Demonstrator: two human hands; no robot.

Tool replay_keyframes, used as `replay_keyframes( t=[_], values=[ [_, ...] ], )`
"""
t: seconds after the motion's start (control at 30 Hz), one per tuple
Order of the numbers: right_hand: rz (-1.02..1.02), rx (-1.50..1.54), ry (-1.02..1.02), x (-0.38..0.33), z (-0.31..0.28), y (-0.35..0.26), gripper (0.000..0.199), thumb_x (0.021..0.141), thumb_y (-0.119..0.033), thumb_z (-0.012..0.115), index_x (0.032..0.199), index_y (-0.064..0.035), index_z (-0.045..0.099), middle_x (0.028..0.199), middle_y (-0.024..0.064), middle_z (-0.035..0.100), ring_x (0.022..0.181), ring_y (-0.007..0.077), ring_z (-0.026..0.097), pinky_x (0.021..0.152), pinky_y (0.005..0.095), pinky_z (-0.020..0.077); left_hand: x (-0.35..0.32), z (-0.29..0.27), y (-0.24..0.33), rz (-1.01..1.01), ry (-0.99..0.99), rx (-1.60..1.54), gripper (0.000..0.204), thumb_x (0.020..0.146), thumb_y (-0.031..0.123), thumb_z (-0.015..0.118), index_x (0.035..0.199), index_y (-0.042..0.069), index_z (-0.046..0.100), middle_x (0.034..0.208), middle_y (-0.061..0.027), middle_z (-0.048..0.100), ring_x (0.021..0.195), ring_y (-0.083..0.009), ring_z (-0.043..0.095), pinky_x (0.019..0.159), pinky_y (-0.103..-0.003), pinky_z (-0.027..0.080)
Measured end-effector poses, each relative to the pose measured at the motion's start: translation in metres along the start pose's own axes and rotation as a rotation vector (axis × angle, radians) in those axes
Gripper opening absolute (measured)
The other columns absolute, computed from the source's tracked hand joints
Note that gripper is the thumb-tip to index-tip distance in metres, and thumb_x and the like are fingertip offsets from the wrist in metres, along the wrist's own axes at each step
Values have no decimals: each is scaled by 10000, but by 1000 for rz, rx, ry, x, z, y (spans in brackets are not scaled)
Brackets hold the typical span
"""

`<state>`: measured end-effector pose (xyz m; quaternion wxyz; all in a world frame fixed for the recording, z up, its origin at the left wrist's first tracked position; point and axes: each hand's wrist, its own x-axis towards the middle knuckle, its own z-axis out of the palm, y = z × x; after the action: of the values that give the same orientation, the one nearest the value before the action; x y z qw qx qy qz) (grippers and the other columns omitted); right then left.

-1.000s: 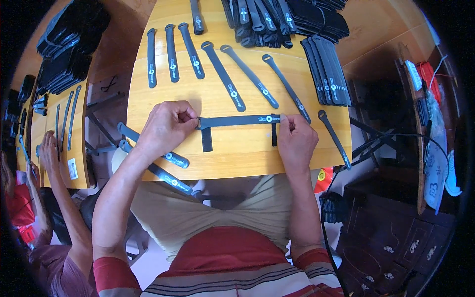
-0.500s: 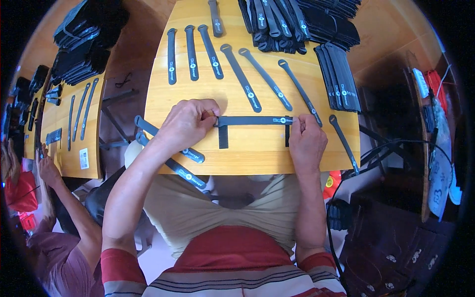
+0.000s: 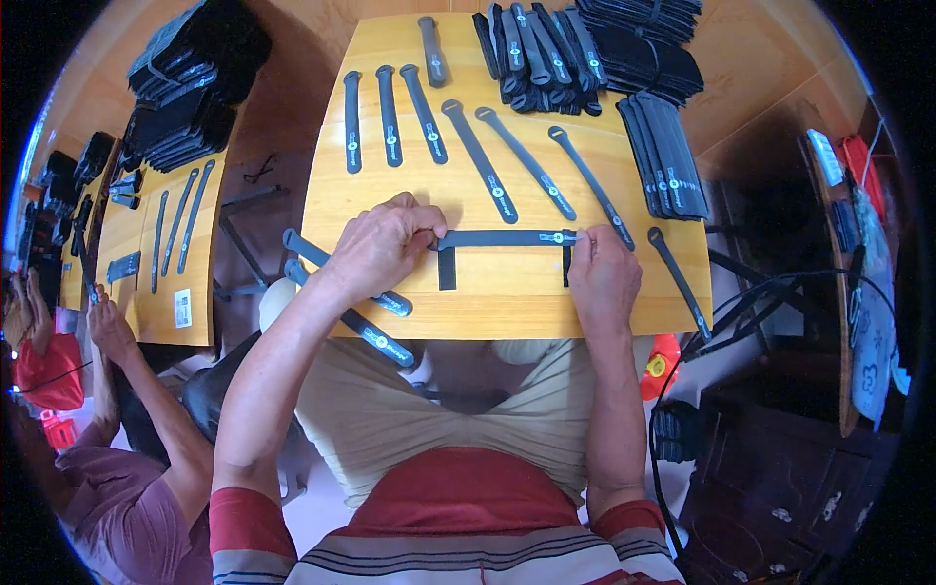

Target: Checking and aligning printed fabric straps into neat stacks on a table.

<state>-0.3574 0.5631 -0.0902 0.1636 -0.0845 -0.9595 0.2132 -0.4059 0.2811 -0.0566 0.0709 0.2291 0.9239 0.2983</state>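
A black hook-and-loop strap is stretched level between my hands, close to the table's near edge. My left hand pinches its left end, and that end is hidden by the fingers. At the other end, beside a printed white mark, my right hand grips it between thumb and finger. Below the strap, two short black strips, a left one and a right one, point toward me. Several loose straps lie partly under my left forearm, among them a printed one jutting over the table edge.
On the wooden table, several slotted straps, such as a long one, lie spread out. A strap bundle and black stacks stand far right. At left, a co-worker's hand holds a dark strap. A black cable hangs at right.
The whole view has shifted slightly. My hands keep hold of the strap in nearly the same pose. At the left, the co-worker's hand now shows a dark strap held up.
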Motion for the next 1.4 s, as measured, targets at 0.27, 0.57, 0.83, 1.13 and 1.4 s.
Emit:
replay_keyframes(
  t=[0.27,0.57,0.83,1.13,1.4],
  values=[
    [-18,-7,3,-1,3,3,188,990,-242,583,952,-61,615,912,180,687,819,417,686,711,545,528,0,1,12,-80,-71,207,209,967,294,659,1039,99,683,1011,-120,625,928,-317,692,830,-447,551],
    [-5,-60,-5,-2,5,2,191,993,-246,577,958,-62,615,948,184,690,833,431,693,717,553,544,0,9,21,-153,-22,177,265,961,348,679,943,84,659,981,-122,621,844,-321,702,757,-460,567],
    [-170,-171,28,-22,-2,-23,180,997,-244,562,974,-79,631,1038,119,674,976,367,679,703,513,566,2,11,23,-167,-17,175,264,956,347,684,942,84,663,976,-117,626,859,-316,702,758,-459,562],
    [-367,-145,-244,-35,6,-26,687,1028,-466,509,1449,76,485,1561,220,435,1512,344,309,1247,481,203,-2,14,20,-158,30,148,249,942,345,695,978,99,679,1002,-119,634,898,-334,699,761,-465,562],
    [-391,-125,-246,-33,-3,-12,663,1012,-459,536,1414,69,530,1529,232,467,1485,354,355,1234,476,242,-4,9,11,-136,19,133,224,924,312,715,980,99,672,999,-109,645,927,-329,691,791,-464,546]
  ],
)
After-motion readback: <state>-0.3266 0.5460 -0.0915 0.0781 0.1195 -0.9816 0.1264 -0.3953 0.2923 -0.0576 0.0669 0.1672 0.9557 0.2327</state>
